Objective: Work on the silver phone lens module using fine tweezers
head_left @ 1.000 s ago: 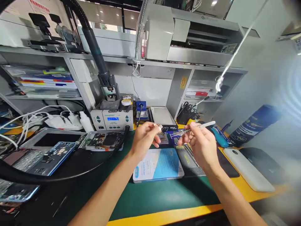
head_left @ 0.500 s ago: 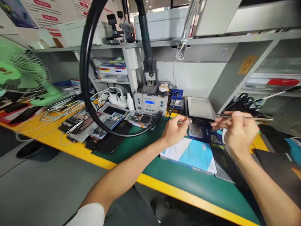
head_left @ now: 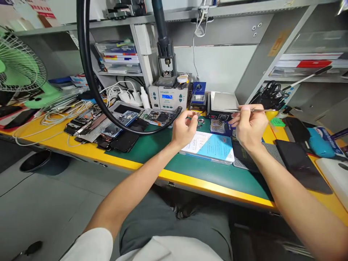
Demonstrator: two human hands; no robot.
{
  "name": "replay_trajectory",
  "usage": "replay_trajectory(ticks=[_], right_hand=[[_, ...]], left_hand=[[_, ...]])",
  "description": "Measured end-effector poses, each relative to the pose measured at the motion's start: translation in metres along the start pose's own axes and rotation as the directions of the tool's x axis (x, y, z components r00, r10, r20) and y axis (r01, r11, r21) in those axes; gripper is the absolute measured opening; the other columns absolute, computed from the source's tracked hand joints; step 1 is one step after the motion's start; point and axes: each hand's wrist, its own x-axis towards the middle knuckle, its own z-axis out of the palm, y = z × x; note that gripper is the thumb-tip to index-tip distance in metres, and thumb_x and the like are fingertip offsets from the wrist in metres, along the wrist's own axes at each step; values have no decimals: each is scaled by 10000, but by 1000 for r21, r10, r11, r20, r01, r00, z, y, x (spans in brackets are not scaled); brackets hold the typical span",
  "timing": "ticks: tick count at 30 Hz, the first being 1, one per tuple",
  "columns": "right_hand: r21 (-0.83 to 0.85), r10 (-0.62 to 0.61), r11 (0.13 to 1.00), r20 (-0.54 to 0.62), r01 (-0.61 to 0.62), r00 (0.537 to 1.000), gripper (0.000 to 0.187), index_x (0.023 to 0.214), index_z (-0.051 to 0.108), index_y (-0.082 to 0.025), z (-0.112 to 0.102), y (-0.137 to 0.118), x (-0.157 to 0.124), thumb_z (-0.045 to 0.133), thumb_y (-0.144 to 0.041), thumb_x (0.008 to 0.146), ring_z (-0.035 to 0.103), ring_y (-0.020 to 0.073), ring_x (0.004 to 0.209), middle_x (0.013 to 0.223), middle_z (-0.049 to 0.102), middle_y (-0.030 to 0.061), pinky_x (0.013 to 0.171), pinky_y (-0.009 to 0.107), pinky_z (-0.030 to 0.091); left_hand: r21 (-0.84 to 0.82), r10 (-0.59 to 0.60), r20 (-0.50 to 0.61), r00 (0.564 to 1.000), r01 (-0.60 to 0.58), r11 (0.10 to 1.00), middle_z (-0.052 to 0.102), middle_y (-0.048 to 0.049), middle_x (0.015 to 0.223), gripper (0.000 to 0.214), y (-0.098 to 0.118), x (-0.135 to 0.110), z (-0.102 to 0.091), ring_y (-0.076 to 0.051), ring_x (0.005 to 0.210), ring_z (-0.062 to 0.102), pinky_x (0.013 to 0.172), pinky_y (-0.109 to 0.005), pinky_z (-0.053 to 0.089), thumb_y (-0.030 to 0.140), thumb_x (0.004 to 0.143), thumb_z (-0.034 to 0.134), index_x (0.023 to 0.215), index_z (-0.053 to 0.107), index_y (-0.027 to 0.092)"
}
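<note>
Head camera: one long workbench with a green mat and a yellow edge carries one green fan at the far left. One grey rework station stands at the back, and one blue-and-white card lies flat under the hands. Both forearms reach in from below, hands raised just above the mat. The right hand pinches one pair of slim metal tweezers, held level with the tips pointing left. The left hand closes thumb and fingertips narrowly on one tiny silvery part, which is near the tweezer tips.
</note>
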Motion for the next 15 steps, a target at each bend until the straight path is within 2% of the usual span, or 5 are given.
replay_trajectory(ticks=[7,15], right_hand=[[-2,26,1000,22,-26,999,254,1122,670,-158,-4,5,0,590,-387,1044,674,129,657,915,711,18,601,287,585],[-69,-20,997,1,20,1000,297,1050,683,-156,-6,6,-4,558,-426,1056,651,114,569,775,688,-18,556,269,569]], left_hand=[[-1,69,-63,996,-69,998,707,-40,922,56,6,-1,-10,-83,539,577,485,-221,471,250,951,614,944,639,200],[-70,88,-69,994,-93,993,712,-44,942,72,27,-6,-19,-85,546,582,504,-230,490,267,951,614,962,643,202]])
